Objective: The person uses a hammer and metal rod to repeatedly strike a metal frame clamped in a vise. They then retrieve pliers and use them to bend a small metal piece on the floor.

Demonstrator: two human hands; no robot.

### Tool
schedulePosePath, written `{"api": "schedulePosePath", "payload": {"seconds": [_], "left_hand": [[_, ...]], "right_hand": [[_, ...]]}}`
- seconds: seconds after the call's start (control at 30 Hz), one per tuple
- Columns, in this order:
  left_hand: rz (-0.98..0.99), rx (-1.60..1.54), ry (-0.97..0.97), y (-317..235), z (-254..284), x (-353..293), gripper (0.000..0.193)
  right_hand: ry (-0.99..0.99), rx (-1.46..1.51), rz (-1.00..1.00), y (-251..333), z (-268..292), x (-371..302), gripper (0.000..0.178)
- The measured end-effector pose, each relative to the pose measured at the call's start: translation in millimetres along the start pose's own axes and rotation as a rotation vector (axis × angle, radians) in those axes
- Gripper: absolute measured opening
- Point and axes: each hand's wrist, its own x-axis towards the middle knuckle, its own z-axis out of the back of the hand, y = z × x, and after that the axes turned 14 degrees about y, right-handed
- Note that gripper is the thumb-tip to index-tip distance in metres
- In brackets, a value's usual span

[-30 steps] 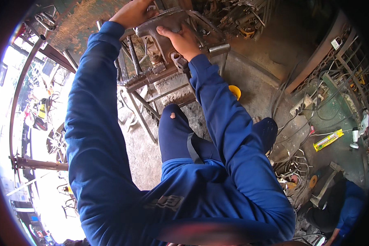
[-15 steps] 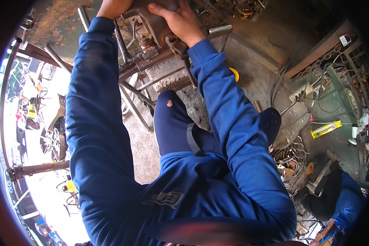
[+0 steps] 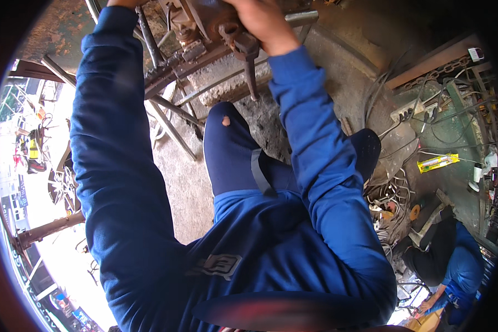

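Note:
My left hand (image 3: 126,3) shows only as a strip at the wrist, and its fingers lie beyond the top edge. To its right, my right hand (image 3: 264,23) is over a rusty brown metal assembly (image 3: 205,14) that looks like a bench vise. Its fingers run out of the picture at the top, so whether they grip the metal is hidden. Below this hand a rusty socket-like part with a bar (image 3: 249,66) hangs down. The assembly sits on a rusty metal frame (image 3: 196,61) with bare steel tube legs (image 3: 174,133).
Cables (image 3: 371,105) and a power strip (image 3: 406,110) lie on the right, near a rusty beam (image 3: 431,63) and chain. A yellow packet (image 3: 438,162) lies farther right. At lower right a co-worker in blue (image 3: 465,265) bends down beside tangled wires (image 3: 393,202).
The metal assembly and frame sit higher and more cut off in the picture. My left hand has shifted up and left, nearly out of view; my right hand appears farther right, its thumb less visible.

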Motion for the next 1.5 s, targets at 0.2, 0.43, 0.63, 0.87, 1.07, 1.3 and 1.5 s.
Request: {"api": "schedulePosePath", "payload": {"seconds": [0.2,0.43,0.63,0.87,1.07,1.3,1.5], "left_hand": [[-0.111,-0.038,-0.066,3,-4,0,0.027],[0.025,0.005,-0.124,4,-4,0,0.028],[0.120,0.002,-0.096,-7,-2,-5,0.027],[0.030,-0.114,-0.113,-3,-4,-1,0.026],[0.026,-0.085,-0.099,-1,-6,-4,0.024],[0.071,-0.159,-0.084,-1,-4,1,0.023],[0.054,-0.084,-0.091,2,-3,1,0.022]], "right_hand": [[-0.294,0.052,-0.043,-62,22,-134,0.042],[0.073,-0.204,-0.411,-149,-14,-196,0.033],[0.517,0.483,-0.452,-119,-116,-187,0.027],[0.468,1.044,-0.543,-78,-162,-168,0.022],[0.263,0.764,-0.265,-81,-164,-122,0.016],[0.302,0.732,-0.229,-60,-106,-126,0.084],[0.151,0.760,-0.458,-31,-58,-143,0.085]]}}
